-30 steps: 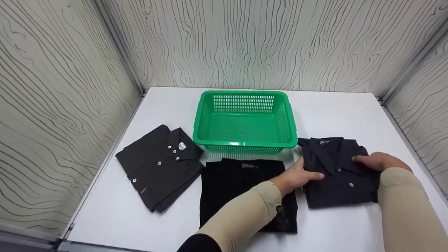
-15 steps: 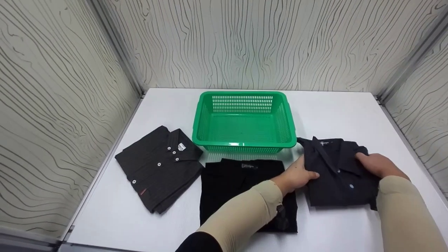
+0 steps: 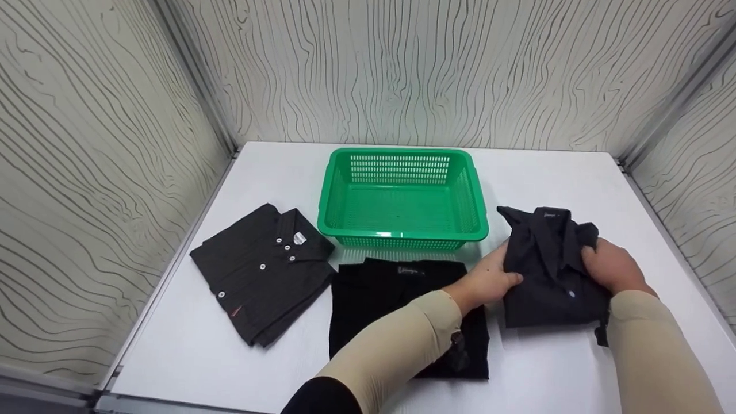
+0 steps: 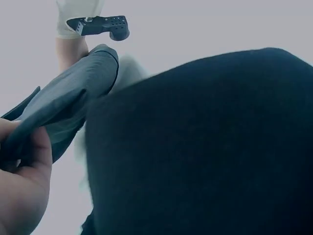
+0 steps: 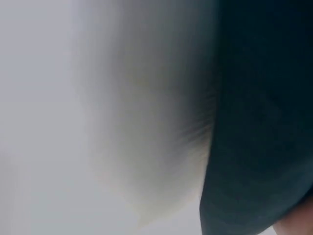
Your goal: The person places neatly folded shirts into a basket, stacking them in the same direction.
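Observation:
At the right of the head view, a folded dark navy shirt [image 3: 549, 293] is held between both hands, its collar toward the back. My left hand [image 3: 489, 279] grips its left edge, thumb on top and fingers beneath. On the opposite edge my right hand [image 3: 618, 267] holds the cloth, thumb on top, its other fingers hidden. The shirt bulges upward in the middle and its sides draw inward. In the left wrist view the left hand [image 4: 27, 191] pinches a fold of the dark cloth [image 4: 73, 93]. Dark cloth [image 5: 259, 122] fills the right of the right wrist view.
A green plastic basket [image 3: 402, 236] stands at the back middle with nothing in it. A folded black shirt [image 3: 368, 310] lies in front of it, partly under the left forearm. To the left lies a folded charcoal shirt [image 3: 247, 276] with white buttons. Patterned walls [image 3: 402, 69] enclose the table.
Both hands have closed in on the navy shirt's edges and moved slightly toward each other. The shirt has narrowed, bunched up and shifted a little toward the back.

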Demonstrator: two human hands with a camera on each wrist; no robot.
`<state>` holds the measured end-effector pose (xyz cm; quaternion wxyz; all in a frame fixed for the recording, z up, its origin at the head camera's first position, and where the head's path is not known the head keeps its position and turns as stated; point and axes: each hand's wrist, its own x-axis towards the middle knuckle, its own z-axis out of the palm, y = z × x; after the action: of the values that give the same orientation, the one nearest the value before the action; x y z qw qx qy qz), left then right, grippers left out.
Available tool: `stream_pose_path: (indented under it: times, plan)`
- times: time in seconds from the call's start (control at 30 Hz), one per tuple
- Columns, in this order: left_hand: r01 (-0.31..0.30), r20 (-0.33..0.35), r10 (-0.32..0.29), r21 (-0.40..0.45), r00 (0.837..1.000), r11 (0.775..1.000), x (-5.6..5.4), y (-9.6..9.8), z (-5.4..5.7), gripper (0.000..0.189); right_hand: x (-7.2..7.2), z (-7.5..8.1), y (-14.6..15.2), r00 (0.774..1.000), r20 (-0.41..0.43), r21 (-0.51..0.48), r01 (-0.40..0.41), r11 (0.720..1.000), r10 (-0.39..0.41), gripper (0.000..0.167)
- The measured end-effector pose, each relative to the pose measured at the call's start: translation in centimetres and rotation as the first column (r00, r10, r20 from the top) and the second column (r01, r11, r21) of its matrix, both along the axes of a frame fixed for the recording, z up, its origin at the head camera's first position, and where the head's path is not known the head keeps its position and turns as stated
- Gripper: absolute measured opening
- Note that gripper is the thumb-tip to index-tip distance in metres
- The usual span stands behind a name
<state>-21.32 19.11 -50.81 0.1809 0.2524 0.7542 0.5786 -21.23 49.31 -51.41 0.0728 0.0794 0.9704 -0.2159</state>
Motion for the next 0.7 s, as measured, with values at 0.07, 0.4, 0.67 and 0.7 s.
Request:
stream_pose_path:
  times: [0.07, 0.4, 0.67, 0.7]
  plan:
    - [0.021, -0.035, -0.021, 0.004, 0.999, 1.000, -0.3, -0.4, 0.4, 0.082, -0.3, 0.2, -0.4, 0.999, -0.034, 0.000, -0.001, 1.000, 0.001, 0.045]
    - [-0.005, -0.086, 0.007, 0.028, 0.996, 1.000, -2.3, -3.2, 2.5, 0.081, -1.9, 1.5, -2.2, 0.996, -0.092, -0.092, 0.012, 0.996, -0.021, 0.054]
    - [-0.047, -0.065, 0.049, 0.036, 0.997, 0.998, -3.7, -5.6, 3.6, 0.080, -2.8, 3.2, -3.9, 0.995, -0.062, -0.208, 0.064, 0.976, -0.078, 0.055]
    - [-0.048, -0.067, 0.051, 0.043, 0.996, 0.998, -3.9, -5.9, 3.7, 0.079, -2.8, 3.5, -4.1, 0.996, -0.053, -0.220, 0.060, 0.974, -0.073, 0.055]
